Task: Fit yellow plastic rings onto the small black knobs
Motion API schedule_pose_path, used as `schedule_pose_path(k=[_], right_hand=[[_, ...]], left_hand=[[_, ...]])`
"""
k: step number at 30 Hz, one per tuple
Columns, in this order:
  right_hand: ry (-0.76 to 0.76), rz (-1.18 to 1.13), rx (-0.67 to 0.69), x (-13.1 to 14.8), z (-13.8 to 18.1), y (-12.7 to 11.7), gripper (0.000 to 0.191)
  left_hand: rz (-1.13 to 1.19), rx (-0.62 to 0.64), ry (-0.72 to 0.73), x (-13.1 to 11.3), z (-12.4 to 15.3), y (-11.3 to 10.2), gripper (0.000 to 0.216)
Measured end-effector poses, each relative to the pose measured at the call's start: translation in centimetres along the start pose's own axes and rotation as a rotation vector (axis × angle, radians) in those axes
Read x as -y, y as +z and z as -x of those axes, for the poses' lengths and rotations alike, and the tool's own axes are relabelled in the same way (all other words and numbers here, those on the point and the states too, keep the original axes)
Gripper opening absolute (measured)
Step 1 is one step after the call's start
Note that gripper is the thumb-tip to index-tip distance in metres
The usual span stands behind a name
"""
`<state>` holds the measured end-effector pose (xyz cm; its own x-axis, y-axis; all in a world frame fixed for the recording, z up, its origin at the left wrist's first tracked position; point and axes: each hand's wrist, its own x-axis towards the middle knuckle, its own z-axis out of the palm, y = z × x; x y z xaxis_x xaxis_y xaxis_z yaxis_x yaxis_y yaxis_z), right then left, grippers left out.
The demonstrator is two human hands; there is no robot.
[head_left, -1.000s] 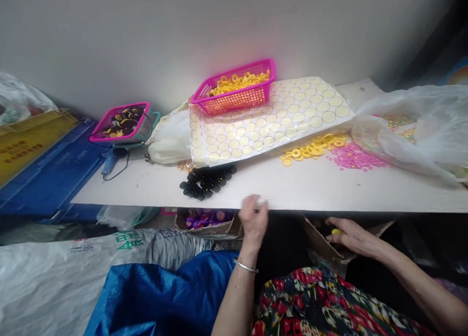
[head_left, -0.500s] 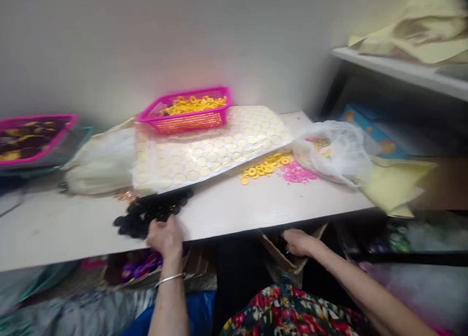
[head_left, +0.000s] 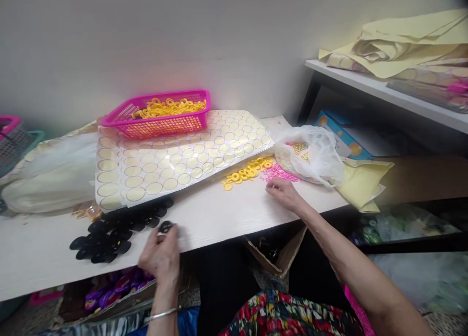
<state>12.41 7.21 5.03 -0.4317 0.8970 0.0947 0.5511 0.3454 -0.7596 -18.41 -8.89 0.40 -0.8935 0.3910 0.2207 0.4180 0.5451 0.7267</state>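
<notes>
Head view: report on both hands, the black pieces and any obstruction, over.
Left hand holding one black piece. Right hand by small pink pieces, grip unclear. Other black pieces piled along near edge of patterned sheets. Nothing seen blocking either hand.

Wall: plain, pale grey, spans far side of scene. Faint pink cast at left of centre; upper left duller. Worktop: long, white, runs left to right, far edge toward wall. Far right: white shelf above worktop level, dark support at its left end. Beneath shelf: brown surface, in shade. Floor: speckled grey, small patch, near left. Lighting soft; space under worktop dark.
</notes>
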Motion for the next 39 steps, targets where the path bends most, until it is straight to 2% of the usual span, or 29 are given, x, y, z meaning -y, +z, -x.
schedule_pose_path(k=[1, 3, 6, 9, 16, 21, 26, 33, 36, 39], right_hand=[[-0.01, 0.103, -0.06, 0.2, -1.6, 0.5, 0.017], [0.019, 0.287, -0.075, 0.9, -4.4, 1.6, 0.024], [0.109, 0.509, -0.024, 1.9, -6.8, 3.0, 0.034], [0.135, 0.608, 0.043, 2.2, -7.6, 3.8, 0.035], [0.195, 0.629, 0.055, 0.5, -7.8, 3.9, 0.028], [0.091, 0.595, 0.039, -0.5, -7.3, 3.8, 0.031], [0.064, 0.607, 0.049, -0.5, -7.4, 4.6, 0.028], [0.097, 0.352, -0.074, -1.1, -7.5, 4.3, 0.019], [0.127, 0.097, -0.071, -1.8, -7.1, 3.5, 0.028], [0.231, -0.244, 0.017, -1.7, -6.2, 2.7, 0.032]], left_hand=[[0.016, 0.006, 0.057, -0.9, 1.4, 0.6, 0.027], [0.111, 0.169, 0.27, -2.8, 4.1, 2.2, 0.026], [0.238, 0.375, 0.477, -5.1, 7.5, 4.9, 0.02], [0.246, 0.485, 0.602, -6.8, 9.6, 7.0, 0.014], [0.311, 0.564, 0.582, -8.5, 11.1, 9.4, 0.023], [0.306, 0.563, 0.595, -8.7, 11.4, 9.3, 0.023], [0.303, 0.566, 0.612, -8.7, 11.4, 9.1, 0.022], [0.304, 0.62, 0.578, -8.7, 11.3, 9.0, 0.024], [0.303, 0.632, 0.579, -8.7, 11.3, 9.0, 0.023], [0.309, 0.635, 0.582, -8.7, 11.3, 9.0, 0.023]])
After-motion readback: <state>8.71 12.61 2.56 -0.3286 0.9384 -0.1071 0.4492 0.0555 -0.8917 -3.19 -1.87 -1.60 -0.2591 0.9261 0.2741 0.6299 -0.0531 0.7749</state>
